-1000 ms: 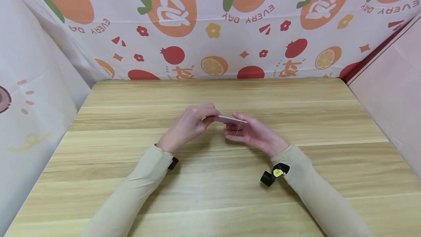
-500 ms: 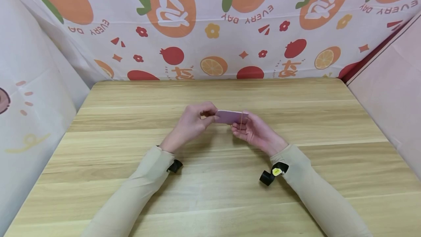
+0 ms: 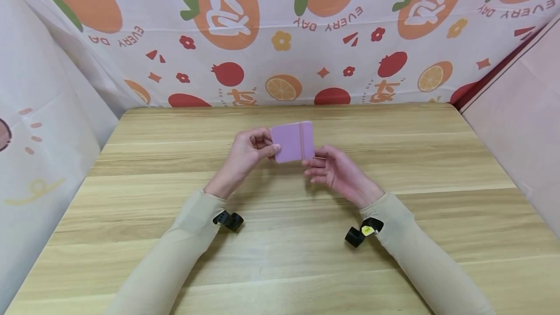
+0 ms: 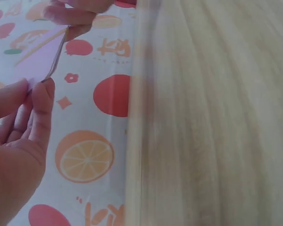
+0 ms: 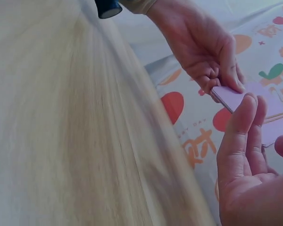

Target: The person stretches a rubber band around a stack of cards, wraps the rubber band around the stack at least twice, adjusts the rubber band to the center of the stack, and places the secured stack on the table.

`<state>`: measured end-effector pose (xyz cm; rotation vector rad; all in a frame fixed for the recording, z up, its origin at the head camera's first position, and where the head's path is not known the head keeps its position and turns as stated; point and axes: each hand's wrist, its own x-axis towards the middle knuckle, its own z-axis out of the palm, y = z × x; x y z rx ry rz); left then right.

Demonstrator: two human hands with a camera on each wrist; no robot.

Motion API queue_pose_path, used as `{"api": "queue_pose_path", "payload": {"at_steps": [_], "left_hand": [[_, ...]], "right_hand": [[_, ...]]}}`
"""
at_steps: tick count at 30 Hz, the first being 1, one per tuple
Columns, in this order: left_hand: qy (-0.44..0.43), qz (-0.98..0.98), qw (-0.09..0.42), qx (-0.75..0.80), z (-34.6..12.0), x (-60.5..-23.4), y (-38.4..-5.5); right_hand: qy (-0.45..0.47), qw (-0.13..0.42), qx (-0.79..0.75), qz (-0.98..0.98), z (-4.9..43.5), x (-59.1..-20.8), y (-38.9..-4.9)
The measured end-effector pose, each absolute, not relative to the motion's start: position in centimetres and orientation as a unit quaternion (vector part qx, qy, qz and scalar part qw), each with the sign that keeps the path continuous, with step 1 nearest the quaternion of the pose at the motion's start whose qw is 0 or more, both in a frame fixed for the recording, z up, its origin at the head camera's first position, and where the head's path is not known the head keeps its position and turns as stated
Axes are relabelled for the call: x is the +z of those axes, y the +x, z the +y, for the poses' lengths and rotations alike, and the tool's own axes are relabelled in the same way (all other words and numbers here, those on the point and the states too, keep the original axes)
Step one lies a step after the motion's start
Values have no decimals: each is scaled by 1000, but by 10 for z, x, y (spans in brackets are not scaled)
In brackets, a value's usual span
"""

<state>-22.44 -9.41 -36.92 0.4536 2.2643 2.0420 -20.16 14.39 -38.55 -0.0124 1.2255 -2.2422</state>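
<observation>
My left hand [image 3: 247,154] pinches the left edge of a small flat purple notebook [image 3: 288,143] with rounded corners, thumb on its front face. A thin tan elastic band [image 3: 302,141] runs across the notebook near its right side. Its broad face is turned toward the head camera, above the table. Close to the notebook's lower right corner is my right hand [image 3: 339,171], fingers loosely extended; I cannot tell if a fingertip touches it. In the right wrist view, those fingers [image 5: 240,132] are nearly straight in front of the notebook [image 5: 262,101], thumb apart.
The wood-grain table [image 3: 280,256] spreads beneath both hands. A white fruit-print cloth [image 3: 323,62] hangs behind its far edge, with pale cloths at both sides. Each wrist wears a small black camera, such as the right one [image 3: 355,237].
The notebook has tilted up from nearly edge-on to face the head camera, and moved slightly up and left with my left hand. My right hand's fingers have loosened from its right end.
</observation>
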Motion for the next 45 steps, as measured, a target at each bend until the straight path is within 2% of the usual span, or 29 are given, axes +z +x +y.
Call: {"api": "queue_pose_path", "payload": {"at_steps": [7, 15, 28, 37, 45], "left_hand": [[94, 716, 74, 688, -95, -370, -227], [91, 699, 115, 700, -96, -371, -225], [70, 691, 121, 709, -97, -375, -223], [51, 685, 132, 715, -97, -373, -225], [58, 677, 159, 717, -96, -375, -224]], "right_hand": [[-19, 292, -820, 492, 145, -387, -202], [-16, 295, -806, 512, 146, -396, -206], [-28, 264, -773, 577, 147, -397, -207], [-41, 208, -784, 584, 155, -391, -208], [-94, 124, -733, 663, 158, -385, -210]]}}
